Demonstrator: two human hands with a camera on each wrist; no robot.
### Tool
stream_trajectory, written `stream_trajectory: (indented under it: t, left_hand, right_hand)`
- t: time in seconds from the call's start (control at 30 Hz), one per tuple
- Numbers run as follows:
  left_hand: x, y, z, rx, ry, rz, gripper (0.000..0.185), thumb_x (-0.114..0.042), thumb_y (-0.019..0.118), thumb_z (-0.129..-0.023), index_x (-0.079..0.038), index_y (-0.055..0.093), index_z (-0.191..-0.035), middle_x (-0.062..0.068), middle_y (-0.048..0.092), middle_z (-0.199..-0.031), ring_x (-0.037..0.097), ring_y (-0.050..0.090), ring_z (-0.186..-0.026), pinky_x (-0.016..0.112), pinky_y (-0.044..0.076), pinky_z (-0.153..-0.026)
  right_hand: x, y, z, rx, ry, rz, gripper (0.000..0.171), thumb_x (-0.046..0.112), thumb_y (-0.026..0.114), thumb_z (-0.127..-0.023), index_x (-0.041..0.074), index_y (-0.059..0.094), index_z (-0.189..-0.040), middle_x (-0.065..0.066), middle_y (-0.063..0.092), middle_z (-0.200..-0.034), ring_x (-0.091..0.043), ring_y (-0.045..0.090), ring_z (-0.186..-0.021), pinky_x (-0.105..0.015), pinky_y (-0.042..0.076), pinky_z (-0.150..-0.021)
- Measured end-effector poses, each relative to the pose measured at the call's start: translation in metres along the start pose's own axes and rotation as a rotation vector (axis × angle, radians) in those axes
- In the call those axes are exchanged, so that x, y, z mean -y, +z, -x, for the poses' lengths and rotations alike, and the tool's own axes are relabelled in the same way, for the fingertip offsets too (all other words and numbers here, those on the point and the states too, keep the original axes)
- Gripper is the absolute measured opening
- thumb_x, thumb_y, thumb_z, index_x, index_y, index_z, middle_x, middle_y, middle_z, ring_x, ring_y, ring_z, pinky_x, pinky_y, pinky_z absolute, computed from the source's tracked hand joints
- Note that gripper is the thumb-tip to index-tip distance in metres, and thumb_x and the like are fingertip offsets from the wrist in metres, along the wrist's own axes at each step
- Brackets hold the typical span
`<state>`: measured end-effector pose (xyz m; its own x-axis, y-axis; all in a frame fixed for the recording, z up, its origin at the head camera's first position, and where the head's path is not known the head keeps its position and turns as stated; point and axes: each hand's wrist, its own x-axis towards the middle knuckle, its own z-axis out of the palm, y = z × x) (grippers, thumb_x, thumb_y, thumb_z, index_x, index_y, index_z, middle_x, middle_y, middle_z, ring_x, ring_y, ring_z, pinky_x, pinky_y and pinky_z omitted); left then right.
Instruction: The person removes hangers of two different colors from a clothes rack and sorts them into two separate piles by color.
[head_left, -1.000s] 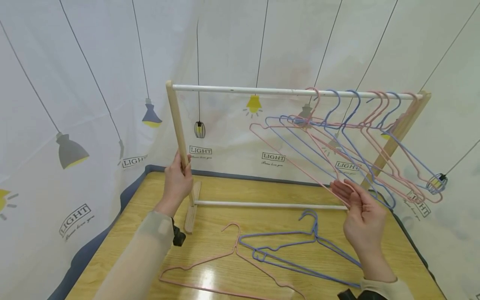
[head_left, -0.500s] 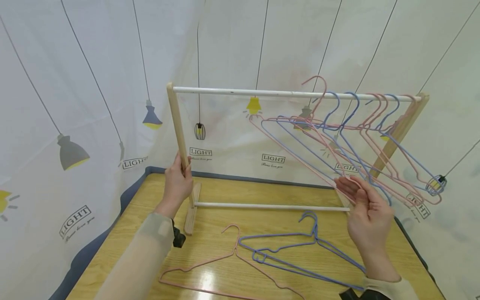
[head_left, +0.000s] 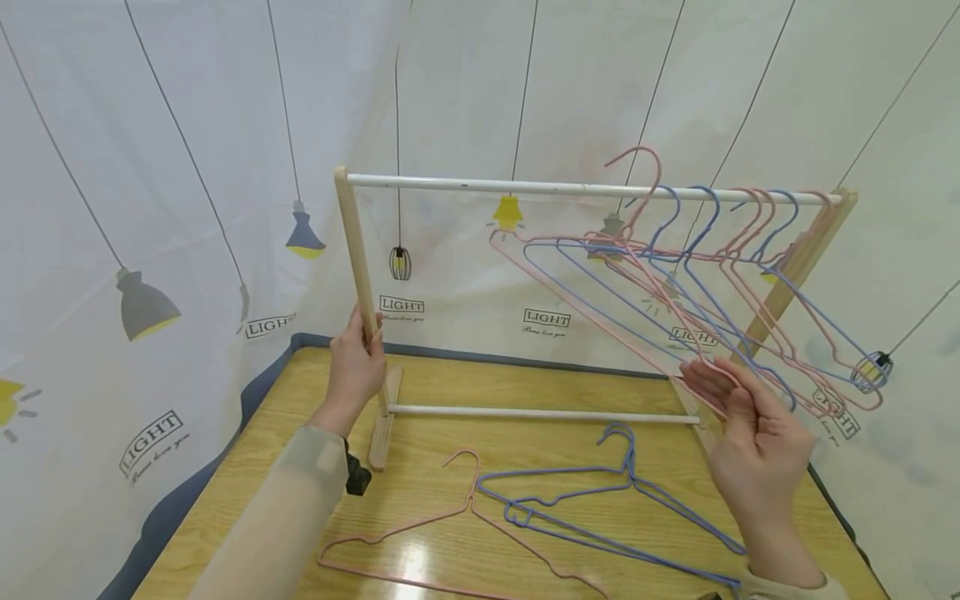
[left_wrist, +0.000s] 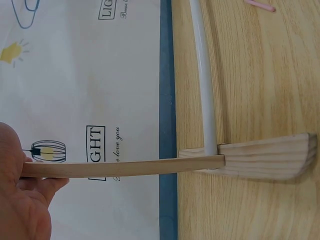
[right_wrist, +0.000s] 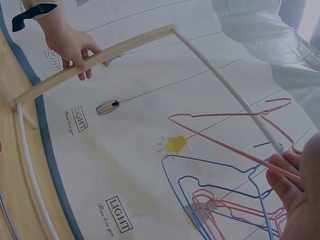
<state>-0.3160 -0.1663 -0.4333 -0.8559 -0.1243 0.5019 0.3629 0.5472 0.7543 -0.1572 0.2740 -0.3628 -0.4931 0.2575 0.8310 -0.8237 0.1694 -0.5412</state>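
White curtains printed with hanging lamps and the word LIGHT are drawn round a wooden table [head_left: 450, 375] on which a small clothes rack [head_left: 352, 242] is stood. The rack's left wooden upright is gripped by the left hand [head_left: 358, 367], fingers wrapped round the post just above its foot, as is confirmed in the left wrist view [left_wrist: 20, 200]. The lower arm of a pink wire hanger [head_left: 592, 317] is pinched between thumb and fingertips of the right hand [head_left: 757, 450]; its hook [head_left: 637, 167] is seen raised above the white top rail [head_left: 525, 185], clear of it and not resting on it. Beside it, several more pink and blue hangers [head_left: 750, 250] are hung on the right part of the rail, their frames crowded and overlapping. On the table, a loose pink hanger [head_left: 465, 517] and two or three blue hangers [head_left: 600, 508] are laid near the front edge.

The step in hand is judged to be the taking of the hook over the rail. It is best done with the hanger kept in one plane, so that its arms are not tangled with the neighbouring blue frame, and with the hook carried fully clear of the rail before any sideways travel. The rack should be held firmly at the upright, since it looks light and might be tipped by a snagged hook.
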Motion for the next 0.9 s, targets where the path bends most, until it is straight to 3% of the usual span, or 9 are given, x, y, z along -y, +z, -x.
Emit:
stream_trajectory:
  t: [0.33, 0.73, 0.9]
  left_hand:
    - [-0.002, 0.0, 0.0, 0.003, -0.014, 0.0, 0.049, 0.001, 0.055, -0.108, -0.008, 0.047, -0.156, 0.018, 0.066, -0.139, 0.039, 0.069, -0.118, 0.051, 0.062, -0.085]
    - [0.001, 0.0, 0.0, 0.006, -0.021, -0.003, 0.051, 0.0, 0.053, -0.109, -0.009, 0.045, -0.158, 0.018, 0.066, -0.14, 0.038, 0.068, -0.12, 0.051, 0.061, -0.088]
    - [0.002, 0.0, -0.001, 0.005, -0.018, -0.004, 0.051, 0.0, 0.054, -0.109, -0.009, 0.045, -0.158, 0.017, 0.066, -0.141, 0.038, 0.068, -0.12, 0.05, 0.061, -0.088]
  right_hand:
    - [0.006, -0.011, 0.009, 0.039, 0.042, -0.127, 0.027, -0.018, 0.041, -0.105, -0.03, 0.058, -0.121, -0.037, 0.071, -0.11, -0.029, 0.077, -0.101, -0.034, 0.06, -0.088]
    - [0.012, -0.024, 0.022, 0.082, 0.179, -0.108, 0.028, -0.014, 0.042, -0.107, -0.028, 0.059, -0.123, -0.032, 0.073, -0.112, -0.028, 0.077, -0.101, -0.033, 0.059, -0.088]
    - [0.02, -0.027, 0.03, 0.089, 0.334, 0.028, 0.031, -0.002, 0.046, -0.11, -0.021, 0.062, -0.129, -0.021, 0.077, -0.114, -0.025, 0.077, -0.102, -0.034, 0.058, -0.091]
